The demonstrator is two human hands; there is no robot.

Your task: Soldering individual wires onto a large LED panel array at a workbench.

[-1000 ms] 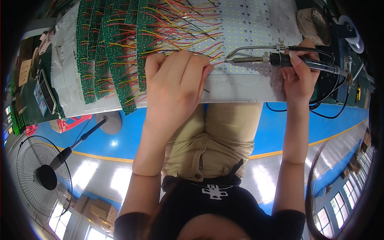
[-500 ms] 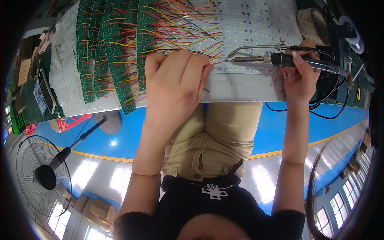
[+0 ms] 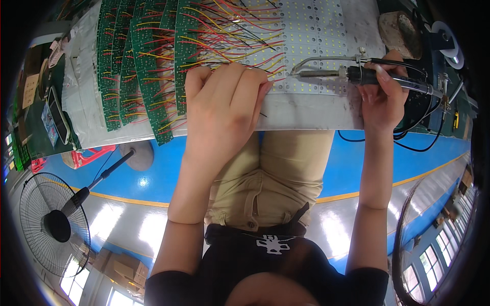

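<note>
My left hand (image 3: 224, 104) is closed, its fingertips pinched together at the near edge of the white LED boards (image 3: 301, 48). From those fingertips a short red wire (image 3: 278, 80) runs right to the board. My right hand (image 3: 383, 97) grips a soldering iron (image 3: 321, 74) by its black handle. A curved metal feed tube (image 3: 326, 59) is clamped to the iron and ends beside its tip. That tip is at the board, close to the red wire's end; whether they touch I cannot tell. Green circuit boards (image 3: 145, 76) with red, yellow and black wires lie left of my left hand.
A solder spool (image 3: 449, 43) and a round brownish block (image 3: 400, 33) stand at the right. Black cables (image 3: 423, 145) hang over the table edge. A phone (image 3: 59, 116) lies at the left, and a standing fan (image 3: 56, 227) is on the floor.
The soldering iron and its feed tube have shifted very slightly to the right. My left hand keeps its place and its pinch.
</note>
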